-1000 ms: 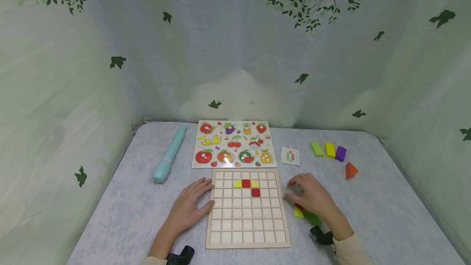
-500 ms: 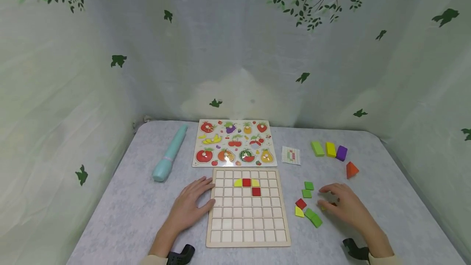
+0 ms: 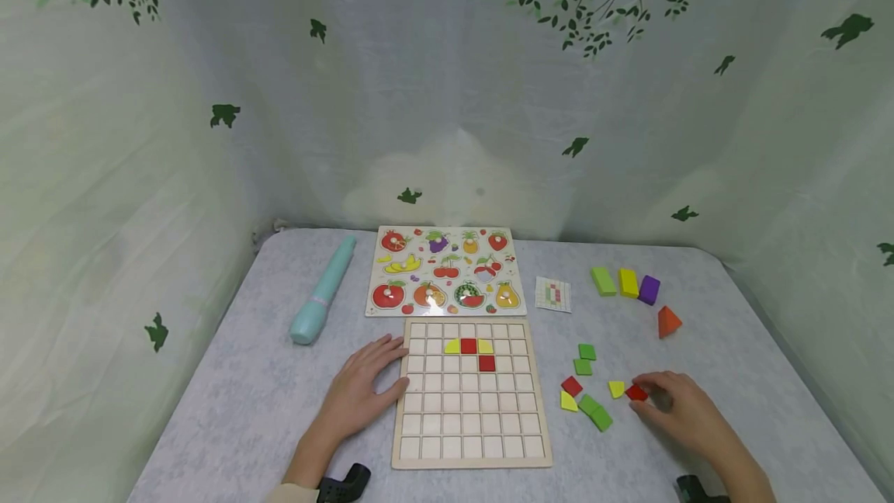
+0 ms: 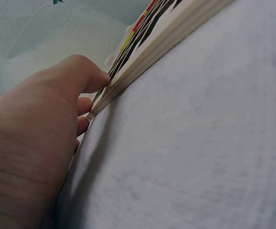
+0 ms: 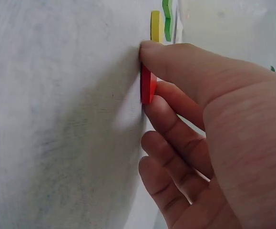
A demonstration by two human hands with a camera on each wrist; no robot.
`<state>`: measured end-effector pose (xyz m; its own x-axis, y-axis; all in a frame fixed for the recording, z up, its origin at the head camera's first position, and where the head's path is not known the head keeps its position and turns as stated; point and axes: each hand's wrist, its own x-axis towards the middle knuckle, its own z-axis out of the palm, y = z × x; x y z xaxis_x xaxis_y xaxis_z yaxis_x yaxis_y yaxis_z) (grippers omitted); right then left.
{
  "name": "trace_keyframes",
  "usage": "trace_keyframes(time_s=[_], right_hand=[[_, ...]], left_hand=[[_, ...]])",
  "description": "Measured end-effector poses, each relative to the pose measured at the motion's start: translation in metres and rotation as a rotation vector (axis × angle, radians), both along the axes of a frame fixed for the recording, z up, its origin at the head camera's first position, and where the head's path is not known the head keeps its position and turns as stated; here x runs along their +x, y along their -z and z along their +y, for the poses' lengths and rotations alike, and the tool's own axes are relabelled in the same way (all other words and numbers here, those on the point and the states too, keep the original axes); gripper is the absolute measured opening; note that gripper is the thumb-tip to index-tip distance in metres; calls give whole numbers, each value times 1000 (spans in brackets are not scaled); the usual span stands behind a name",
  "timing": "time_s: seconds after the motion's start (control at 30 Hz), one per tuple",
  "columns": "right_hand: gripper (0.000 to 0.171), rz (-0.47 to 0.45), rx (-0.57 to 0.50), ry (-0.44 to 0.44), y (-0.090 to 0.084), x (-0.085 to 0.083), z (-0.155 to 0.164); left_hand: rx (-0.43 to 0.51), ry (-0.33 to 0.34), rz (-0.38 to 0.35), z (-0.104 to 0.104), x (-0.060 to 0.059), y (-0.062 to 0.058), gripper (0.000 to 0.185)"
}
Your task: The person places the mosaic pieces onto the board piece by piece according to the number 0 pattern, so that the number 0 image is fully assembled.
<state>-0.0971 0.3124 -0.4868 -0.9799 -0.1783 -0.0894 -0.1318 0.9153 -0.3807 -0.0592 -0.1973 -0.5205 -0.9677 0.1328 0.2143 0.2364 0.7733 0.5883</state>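
Note:
A wooden grid board (image 3: pixel 471 441) lies on the table in front of me, with two yellow and two red tiles set in its upper rows. My left hand (image 3: pixel 365 393) lies flat against the board's left edge (image 4: pixel 142 62), fingers straight. My right hand (image 3: pixel 672 404) pinches a small red tile (image 3: pixel 636 392) between thumb and forefinger on the tablecloth; the right wrist view shows the red tile (image 5: pixel 148 86) held at the fingertips. Beside it lie a yellow tile (image 3: pixel 616 388), a red tile (image 3: pixel 571 386), a yellow piece (image 3: pixel 567 401) and several green tiles (image 3: pixel 594 411).
A fruit puzzle board (image 3: pixel 445 272) lies behind the grid board. A teal pen-shaped device (image 3: pixel 321 292) is at the left. A small pattern card (image 3: pixel 553 294), green, yellow and purple blocks (image 3: pixel 625 283) and an orange pyramid (image 3: pixel 667 321) sit at the right rear.
My right hand has moved right, away from the board, uncovering the loose tiles, and now pinches a red tile. The left hand has stayed put.

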Motion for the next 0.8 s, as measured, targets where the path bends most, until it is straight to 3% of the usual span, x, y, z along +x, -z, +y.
trace_keyframes(time_s=[0.3,0.5,0.8], right_hand=[[37,18,-37,-71,-8,-8,-16],[36,76,-47,-146,-12,-17,-41],[31,70,-162,-267,-14,-29,-86]], left_hand=[[7,3,2,0,1,0,51],[9,3,-6,0,2,1,51],[6,2,-12,-1,1,0,50]])
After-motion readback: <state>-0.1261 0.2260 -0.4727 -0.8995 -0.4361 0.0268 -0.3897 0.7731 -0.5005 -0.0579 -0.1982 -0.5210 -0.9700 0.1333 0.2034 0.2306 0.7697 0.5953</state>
